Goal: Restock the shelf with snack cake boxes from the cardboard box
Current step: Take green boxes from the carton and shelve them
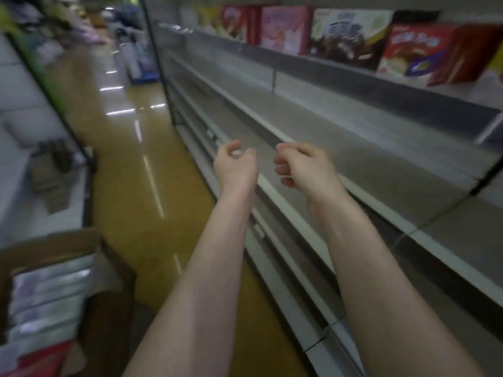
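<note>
The open cardboard box (109,257) stands at the lower left on the floor, with several silvery-edged snack cake boxes (51,297) stacked inside and a red one at its near corner. Snack cake boxes (416,54) in red, pink and dark prints line the top shelf at the upper right. My left hand (235,167) and my right hand (304,167) are stretched out side by side over the front rail of the grey middle shelf (381,148). Both have loosely curled fingers and hold nothing. The picture is blurred.
Long grey shelves (299,281) run along the right, tier below tier. A glossy yellow-brown aisle floor (130,164) stretches ahead. Another shelf unit (35,148) with goods lines the left side. A blue-and-white display (141,58) stands far down the aisle.
</note>
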A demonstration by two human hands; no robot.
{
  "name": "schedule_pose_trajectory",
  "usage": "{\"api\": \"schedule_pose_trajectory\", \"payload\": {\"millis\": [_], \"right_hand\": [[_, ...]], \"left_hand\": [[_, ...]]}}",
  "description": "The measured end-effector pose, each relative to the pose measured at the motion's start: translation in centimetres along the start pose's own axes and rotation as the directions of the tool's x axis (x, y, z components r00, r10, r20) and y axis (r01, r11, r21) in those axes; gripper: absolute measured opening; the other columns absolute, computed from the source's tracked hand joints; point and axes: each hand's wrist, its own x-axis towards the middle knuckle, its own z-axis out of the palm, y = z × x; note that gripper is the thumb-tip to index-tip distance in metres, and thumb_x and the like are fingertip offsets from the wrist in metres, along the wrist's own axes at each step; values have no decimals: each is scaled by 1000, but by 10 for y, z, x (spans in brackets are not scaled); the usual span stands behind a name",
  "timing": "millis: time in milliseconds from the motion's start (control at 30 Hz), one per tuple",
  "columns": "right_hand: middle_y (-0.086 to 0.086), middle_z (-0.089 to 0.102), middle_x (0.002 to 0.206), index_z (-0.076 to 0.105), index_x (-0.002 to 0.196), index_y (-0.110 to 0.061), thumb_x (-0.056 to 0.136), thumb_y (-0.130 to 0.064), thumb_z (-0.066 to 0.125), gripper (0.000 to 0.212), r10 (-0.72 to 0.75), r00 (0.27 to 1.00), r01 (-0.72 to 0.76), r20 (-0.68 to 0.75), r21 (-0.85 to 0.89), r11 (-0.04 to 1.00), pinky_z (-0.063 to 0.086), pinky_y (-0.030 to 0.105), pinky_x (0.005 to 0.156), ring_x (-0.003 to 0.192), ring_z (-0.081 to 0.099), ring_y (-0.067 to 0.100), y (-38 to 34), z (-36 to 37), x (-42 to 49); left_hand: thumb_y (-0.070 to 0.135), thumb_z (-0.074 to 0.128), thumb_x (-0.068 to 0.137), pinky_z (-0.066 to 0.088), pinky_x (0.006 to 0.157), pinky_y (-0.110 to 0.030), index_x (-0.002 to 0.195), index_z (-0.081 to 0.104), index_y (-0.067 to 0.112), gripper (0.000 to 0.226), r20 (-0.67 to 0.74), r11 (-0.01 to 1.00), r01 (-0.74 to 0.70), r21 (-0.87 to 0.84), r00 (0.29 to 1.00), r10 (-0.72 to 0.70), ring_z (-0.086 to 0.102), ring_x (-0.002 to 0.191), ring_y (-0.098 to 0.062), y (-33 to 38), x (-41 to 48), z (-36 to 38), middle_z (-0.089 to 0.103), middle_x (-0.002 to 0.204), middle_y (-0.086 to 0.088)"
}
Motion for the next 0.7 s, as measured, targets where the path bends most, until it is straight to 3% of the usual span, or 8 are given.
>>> {"api": "schedule_pose_trajectory", "payload": {"millis": [67,233,333,500,700], "right_hand": [[-4,61,72,62,76,-22,93,-11,53,22,33,995,-31,99,-22,999,44,15,54,59,54,4,10,30,-13],[-3,62,75,66,85,-20,92,-15,55,14,99,955,-78,280,-87,993,48,21,62,66,57,8,30,103,-49],[-4,64,79,67,95,-19,92,-16,55,12,141,917,-100,373,-125,987,49,23,65,71,59,9,39,148,-80],[-2,61,77,66,97,-14,95,-13,53,13,195,839,-135,509,-151,979,48,17,57,64,55,6,47,211,-141],[1,62,79,64,85,-17,95,-17,54,15,272,752,-171,601,-220,960,48,21,60,67,56,9,63,264,-206]], "left_hand": [[12,59,89,49,80,-33,112,54,18,24,-84,999,31,6,996,-31,57,85,-19,-8,5,-40,63,111,-10],[17,62,85,51,91,-40,107,55,24,25,-272,993,109,38,958,-95,63,103,-27,-25,5,-139,65,117,-11],[15,62,86,51,84,-35,109,55,24,26,-374,989,151,0,917,-140,61,95,-22,-31,-3,-196,63,118,-10],[12,62,86,51,88,-40,115,55,19,31,-486,983,182,-8,859,-163,62,98,-25,-35,-26,-291,63,116,-9],[6,61,86,41,60,-28,119,58,11,34,-516,962,254,-97,814,-267,47,61,-14,-43,-60,-397,56,77,-4]]}}
